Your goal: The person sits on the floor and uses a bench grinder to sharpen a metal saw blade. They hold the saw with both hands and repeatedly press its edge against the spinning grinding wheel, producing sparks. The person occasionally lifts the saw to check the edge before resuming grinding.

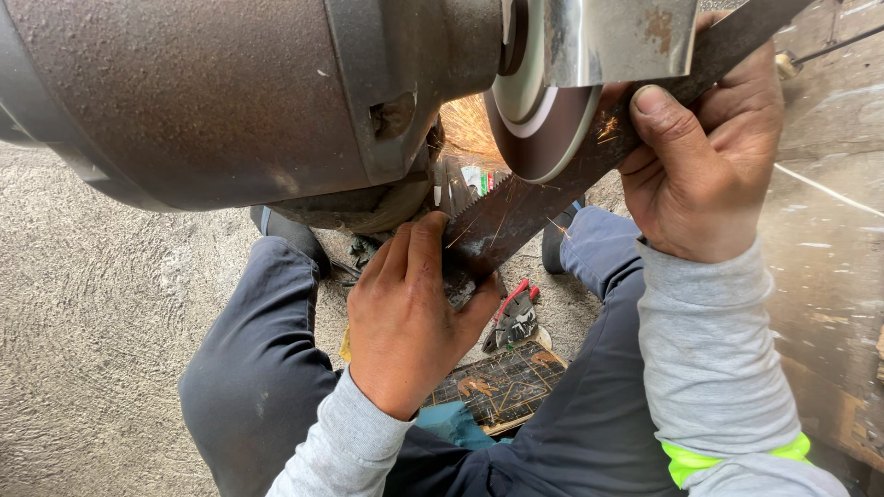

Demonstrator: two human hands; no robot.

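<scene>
A saw blade [525, 207] slants beneath the grinding wheel [543, 120], between left hand [410, 313] and right hand [704, 156]; pliers [514, 317] lie below on the floor [101, 313].

The motor housing [212, 92] runs off the frame at 9 and 12 o'clock. The saw blade [525, 207] leaves the frame at 1 o'clock, its lower end hidden under the left hand [414, 313]. The guard [617, 37] covers the wheel's [543, 129] top. The pliers [514, 317] are partly hidden.

Rough concrete floor [101, 304] bears red-handled pliers [516, 317] and a gridded board [502, 387].
</scene>
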